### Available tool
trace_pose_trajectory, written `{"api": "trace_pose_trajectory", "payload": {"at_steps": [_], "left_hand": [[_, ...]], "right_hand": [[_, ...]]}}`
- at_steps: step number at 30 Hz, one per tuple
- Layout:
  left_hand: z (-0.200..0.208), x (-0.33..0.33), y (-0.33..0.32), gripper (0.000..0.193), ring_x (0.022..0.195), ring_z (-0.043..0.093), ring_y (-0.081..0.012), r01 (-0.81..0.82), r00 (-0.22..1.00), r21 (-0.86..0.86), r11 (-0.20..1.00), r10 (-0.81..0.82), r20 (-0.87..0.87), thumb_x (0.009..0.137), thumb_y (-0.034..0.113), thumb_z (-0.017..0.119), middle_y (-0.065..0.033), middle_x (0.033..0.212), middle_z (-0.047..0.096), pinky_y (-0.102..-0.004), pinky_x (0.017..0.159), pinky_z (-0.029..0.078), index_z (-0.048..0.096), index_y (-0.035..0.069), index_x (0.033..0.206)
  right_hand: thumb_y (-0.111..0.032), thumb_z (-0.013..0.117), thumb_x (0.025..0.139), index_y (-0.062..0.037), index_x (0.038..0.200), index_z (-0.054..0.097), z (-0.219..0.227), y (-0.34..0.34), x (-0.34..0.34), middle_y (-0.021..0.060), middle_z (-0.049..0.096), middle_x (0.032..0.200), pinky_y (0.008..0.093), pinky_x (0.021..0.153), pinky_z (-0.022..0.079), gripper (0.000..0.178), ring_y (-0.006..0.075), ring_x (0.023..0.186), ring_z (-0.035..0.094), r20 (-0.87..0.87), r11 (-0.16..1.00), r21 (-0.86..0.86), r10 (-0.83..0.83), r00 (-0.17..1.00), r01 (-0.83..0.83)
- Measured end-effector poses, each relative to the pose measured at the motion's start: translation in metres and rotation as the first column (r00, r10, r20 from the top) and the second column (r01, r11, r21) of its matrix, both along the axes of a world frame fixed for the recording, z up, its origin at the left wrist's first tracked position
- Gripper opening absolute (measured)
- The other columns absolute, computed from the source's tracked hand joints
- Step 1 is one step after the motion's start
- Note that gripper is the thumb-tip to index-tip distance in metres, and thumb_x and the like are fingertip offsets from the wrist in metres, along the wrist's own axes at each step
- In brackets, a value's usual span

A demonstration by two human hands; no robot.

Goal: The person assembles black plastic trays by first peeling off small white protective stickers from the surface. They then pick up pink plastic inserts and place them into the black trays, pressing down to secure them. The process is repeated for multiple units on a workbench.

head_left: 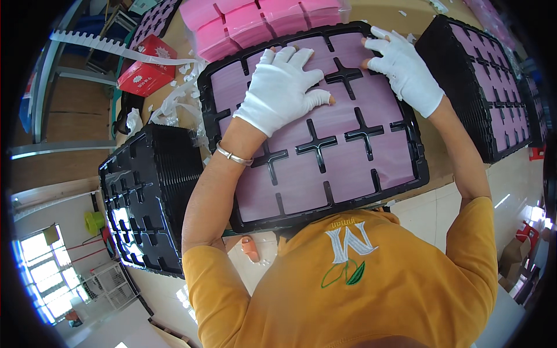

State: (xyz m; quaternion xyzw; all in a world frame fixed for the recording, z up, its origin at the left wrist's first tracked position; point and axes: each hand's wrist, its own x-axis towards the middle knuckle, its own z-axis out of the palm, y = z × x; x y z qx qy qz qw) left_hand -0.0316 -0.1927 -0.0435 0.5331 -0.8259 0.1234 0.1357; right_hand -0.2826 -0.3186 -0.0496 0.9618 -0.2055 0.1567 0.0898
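Observation:
A black plastic tray (424, 168) lies tilted in front of me, with thin pink-purple sheets (342, 168) in its square compartments. Raised black crosses part the compartments. My left hand (281, 87), in a white glove with bare fingertips, rests flat on the sheets in the upper left part, its fingers spread. In a matching glove, my right hand (406, 69) is at the tray's upper right corner. Its fingers are apart and slightly bent over the rim and the corner sheet. Neither hand shows anything gripped. Beyond the far rim stands a stack of bright pink sheets (249, 26).
At the right is a tall stack of black trays (458, 87) topped with pink-purple sheets. Another stack of black trays (177, 180) stands at the left. A red box (148, 66), crumpled clear plastic (177, 104) and a notched white strip (110, 45) lie at the far left.

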Motion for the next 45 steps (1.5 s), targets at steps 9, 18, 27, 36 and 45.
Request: {"api": "trace_pose_trajectory", "payload": {"at_steps": [9, 18, 27, 36, 45], "left_hand": [[0.003, -0.002, 0.002, 0.045, 0.119, 0.053, -0.0323, 0.037, 0.997, -0.018, 0.999, -0.036, 0.073, 0.080, 0.053, 0.065, -0.0120, 0.120, 0.061, -0.0527, 0.105, 0.036, 0.074, 0.012, 0.098], [0.011, -0.009, 0.010, 0.043, 0.114, 0.055, -0.0301, -0.003, 0.990, -0.059, 0.998, 0.012, 0.143, 0.080, 0.049, 0.067, -0.0112, 0.120, 0.060, -0.0517, 0.100, 0.040, 0.070, 0.011, 0.101], [0.035, 0.064, 0.034, 0.023, 0.106, 0.062, -0.0377, -0.303, 0.949, -0.196, 0.933, 0.275, -0.155, 0.086, 0.019, 0.065, -0.0164, 0.118, 0.066, -0.0470, 0.093, 0.048, 0.070, 0.010, 0.106], [0.022, 0.086, 0.074, 0.036, 0.106, 0.062, -0.0328, -0.347, 0.936, 0.001, 0.938, 0.346, -0.063, 0.077, -0.004, 0.053, -0.0112, 0.115, 0.066, -0.0411, 0.090, 0.050, 0.073, 0.013, 0.102], [-0.008, 0.085, 0.090, 0.038, 0.111, 0.060, -0.0299, -0.395, 0.912, -0.015, 0.919, 0.394, 0.118, 0.079, 0.001, 0.055, -0.0083, 0.120, 0.065, -0.0421, 0.093, 0.049, 0.073, 0.019, 0.106]], "right_hand": [[0.000, 0.062, 0.074, -0.0143, 0.099, 0.072, 0.003, -0.002, -0.004, 0.0103, 0.059, 0.128, 0.0496, 0.113, 0.035, 0.030, 0.0341, 0.132, 0.046, -0.007, 0.997, -0.036, 0.075, 0.997, -0.075], [-0.001, 0.062, 0.072, -0.0106, 0.103, 0.069, 0.014, 0.010, 0.000, 0.0103, 0.058, 0.124, 0.0500, 0.113, 0.035, 0.033, 0.0336, 0.132, 0.044, -0.118, 0.992, -0.088, 0.077, 0.990, -0.088], [-0.002, 0.067, 0.065, -0.0100, 0.101, 0.069, 0.022, 0.029, 0.035, 0.0105, 0.058, 0.123, 0.0470, 0.113, 0.034, 0.037, 0.0332, 0.133, 0.043, 0.056, 0.974, -0.039, 0.225, 0.973, -0.223], [-0.005, 0.075, 0.057, -0.0106, 0.101, 0.071, 0.022, 0.032, 0.073, 0.0108, 0.058, 0.123, 0.0493, 0.113, 0.034, 0.044, 0.0320, 0.132, 0.044, -0.060, 0.957, -0.046, 0.285, 0.957, -0.288], [-0.008, 0.074, 0.059, -0.0102, 0.109, 0.072, 0.009, 0.048, 0.127, 0.0115, 0.057, 0.129, 0.0489, 0.114, 0.034, 0.050, 0.0330, 0.136, 0.041, -0.197, 0.926, 0.031, 0.375, 0.906, -0.376]]}}
